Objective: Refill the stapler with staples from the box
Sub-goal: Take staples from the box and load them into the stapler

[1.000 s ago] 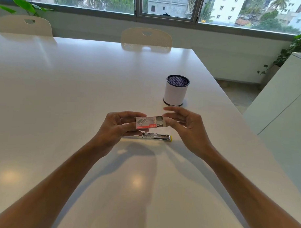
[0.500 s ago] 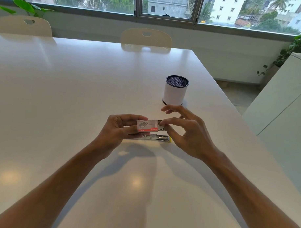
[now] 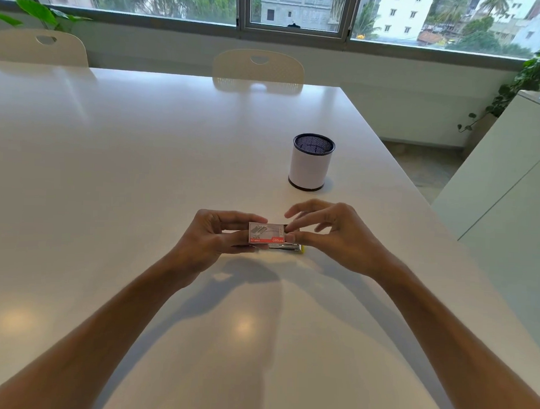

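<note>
Gripping small white-and-red staple box [image 3: 266, 233], left hand [image 3: 212, 237] fingers curled round; right hand [image 3: 329, 234] pinching its end; stapler [image 3: 287, 247] beneath.

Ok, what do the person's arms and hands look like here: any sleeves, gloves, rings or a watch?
Both forearms are bare as far as the head view shows, with no sleeve in the frame. The left hand and the right hand wear no gloves, and no watch, ring or wristband shows on either.

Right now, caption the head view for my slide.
Left hand holds staple box above stapler; right hand pinches its end.
</note>
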Motion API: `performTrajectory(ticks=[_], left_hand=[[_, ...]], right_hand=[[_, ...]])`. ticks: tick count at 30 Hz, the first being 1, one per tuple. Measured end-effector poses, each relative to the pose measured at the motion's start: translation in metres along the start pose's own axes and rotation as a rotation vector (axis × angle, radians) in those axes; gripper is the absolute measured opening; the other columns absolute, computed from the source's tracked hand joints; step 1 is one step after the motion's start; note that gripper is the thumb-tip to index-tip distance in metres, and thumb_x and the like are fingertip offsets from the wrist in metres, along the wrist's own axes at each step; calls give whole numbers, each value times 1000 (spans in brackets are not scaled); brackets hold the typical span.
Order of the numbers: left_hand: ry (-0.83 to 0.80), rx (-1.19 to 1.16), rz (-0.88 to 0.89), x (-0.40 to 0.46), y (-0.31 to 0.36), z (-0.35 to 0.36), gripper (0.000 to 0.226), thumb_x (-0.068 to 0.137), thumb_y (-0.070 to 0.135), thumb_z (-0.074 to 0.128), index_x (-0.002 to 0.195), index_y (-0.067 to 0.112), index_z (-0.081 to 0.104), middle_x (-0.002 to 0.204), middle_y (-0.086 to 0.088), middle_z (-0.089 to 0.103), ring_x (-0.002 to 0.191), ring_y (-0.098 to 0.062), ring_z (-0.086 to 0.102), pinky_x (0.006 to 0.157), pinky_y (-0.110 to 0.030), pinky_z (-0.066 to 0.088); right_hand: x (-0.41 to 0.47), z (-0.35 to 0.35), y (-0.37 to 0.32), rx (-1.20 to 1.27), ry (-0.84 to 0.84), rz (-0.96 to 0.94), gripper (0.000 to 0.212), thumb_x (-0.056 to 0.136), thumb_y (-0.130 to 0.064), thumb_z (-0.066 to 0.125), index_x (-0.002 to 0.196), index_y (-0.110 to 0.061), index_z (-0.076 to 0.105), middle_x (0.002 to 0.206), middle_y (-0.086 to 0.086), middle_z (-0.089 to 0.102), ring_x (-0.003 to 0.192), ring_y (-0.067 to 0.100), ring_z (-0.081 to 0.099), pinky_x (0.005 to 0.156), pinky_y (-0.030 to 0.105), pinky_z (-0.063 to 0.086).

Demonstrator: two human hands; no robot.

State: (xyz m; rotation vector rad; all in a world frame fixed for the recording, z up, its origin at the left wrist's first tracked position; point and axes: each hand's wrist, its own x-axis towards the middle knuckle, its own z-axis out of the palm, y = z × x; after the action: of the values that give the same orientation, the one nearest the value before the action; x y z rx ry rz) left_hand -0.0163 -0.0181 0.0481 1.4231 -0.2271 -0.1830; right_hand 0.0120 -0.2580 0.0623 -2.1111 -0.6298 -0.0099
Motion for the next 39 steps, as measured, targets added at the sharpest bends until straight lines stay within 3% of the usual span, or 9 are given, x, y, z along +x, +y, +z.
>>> performTrajectory(ticks=[5, 11, 18, 25, 35, 39], left_hand=[[-14, 7, -17, -1, 1, 1, 24, 73, 12, 72, 95, 19, 79, 94, -7, 80, 88, -20, 77, 71, -21, 59], [-6, 51, -41, -1, 0, 2, 28, 84, -1, 67, 95, 21, 80, 94, -9, 80, 83, -23, 77, 71, -22, 59], [5, 49, -65, 0, -1, 2, 29, 87, -2, 65, 97, 21, 80, 97, -11, 79, 89, -27, 77, 72, -24, 61], [19, -64, -87, 0, -2, 1, 25, 72, 12, 72, 94, 17, 81, 99, -12, 79, 92, -23, 76, 73, -23, 59], [-6, -34, -104, 2, -5, 1, 27, 86, -1, 64, 100, 16, 79, 103, -13, 78, 96, -25, 75, 76, -24, 60], [-61, -101, -137, 2, -3, -2, 38, 69, 11, 68, 105, 14, 78, 110, -17, 75, 104, -30, 72, 82, -27, 59]], right_hand=[[0, -3, 0, 56, -65, 30, 14, 82, -18, 79, 95, -22, 81, 99, -10, 74, 90, 11, 68, 69, 19, 53], [-1, -6, -2, 19, -92, 14, 15, 82, -18, 79, 97, -20, 81, 99, -7, 74, 87, 15, 70, 77, 32, 60], [-2, -3, -5, -34, -8, -13, 14, 85, -8, 75, 95, -15, 81, 96, -6, 74, 83, 14, 69, 73, 24, 58], [-5, -1, -11, -180, -10, -104, 19, 90, -13, 69, 106, -15, 78, 101, -9, 71, 83, 12, 68, 70, 21, 57], [-5, -3, -11, -252, -20, -108, 16, 89, -22, 71, 101, -15, 79, 102, -8, 71, 80, 7, 67, 65, 16, 55], [-5, -4, -11, -299, 13, -126, 16, 89, -28, 70, 95, -16, 78, 102, -9, 71, 79, 4, 67, 62, 16, 53]])
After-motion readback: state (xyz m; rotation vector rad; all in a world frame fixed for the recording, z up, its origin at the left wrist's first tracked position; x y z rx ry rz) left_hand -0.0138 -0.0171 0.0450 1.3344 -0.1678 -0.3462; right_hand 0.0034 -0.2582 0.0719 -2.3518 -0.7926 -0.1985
